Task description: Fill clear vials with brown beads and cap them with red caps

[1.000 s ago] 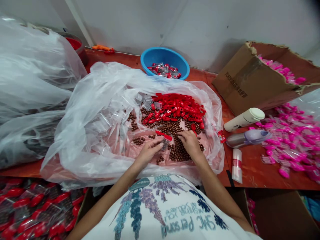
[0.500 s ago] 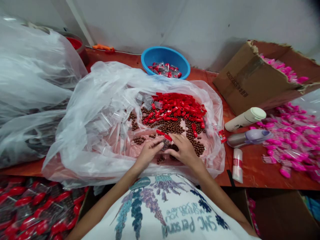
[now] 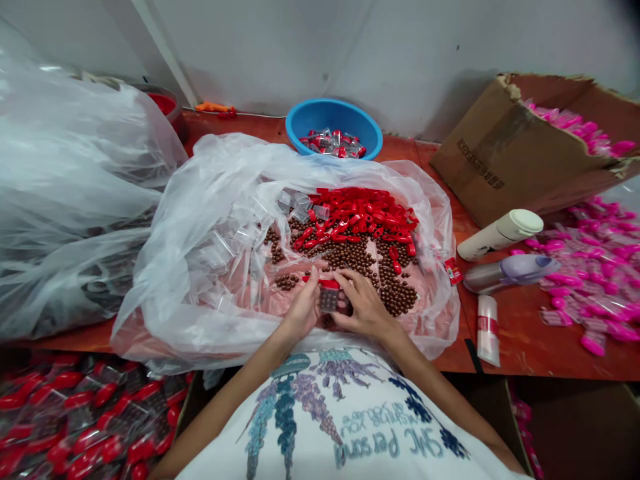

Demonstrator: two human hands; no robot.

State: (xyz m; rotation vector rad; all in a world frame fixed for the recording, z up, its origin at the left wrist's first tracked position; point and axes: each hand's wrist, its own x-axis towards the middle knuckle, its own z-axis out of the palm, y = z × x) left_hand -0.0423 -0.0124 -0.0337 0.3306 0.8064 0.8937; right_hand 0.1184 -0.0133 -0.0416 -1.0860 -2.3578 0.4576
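Observation:
Between my two hands is a small clear container (image 3: pixel 329 300) filled with brown balls, with a red cap on its far end. My left hand (image 3: pixel 303 308) closes on its left side, the thumb near the cap. My right hand (image 3: pixel 367 308) grips it from the right, fingers curled at the cap and side. Loose brown balls (image 3: pixel 350 258) lie beyond my hands on the plastic-lined surface. Behind them is a heap of red caps (image 3: pixel 363 213). Empty clear containers (image 3: pixel 217 250) lie to the left within the crumpled plastic sheet (image 3: pixel 175 293).
A blue basin (image 3: pixel 373 133) of red-capped containers stands at the back. At right are a cardboard box (image 3: pixel 475 160), a white bottle (image 3: pixel 500 235), a purple-topped flask (image 3: pixel 530 269) and pink-capped containers (image 3: pixel 595 287). Stuffed plastic bags (image 3: pixel 75 173) rise at left; red-capped containers (image 3: pixel 90 420) sit below.
The red cap, earlier loose at the right fingers, is now on the container. The container has turned upright toward me, held between both hands. The view has shifted slightly left.

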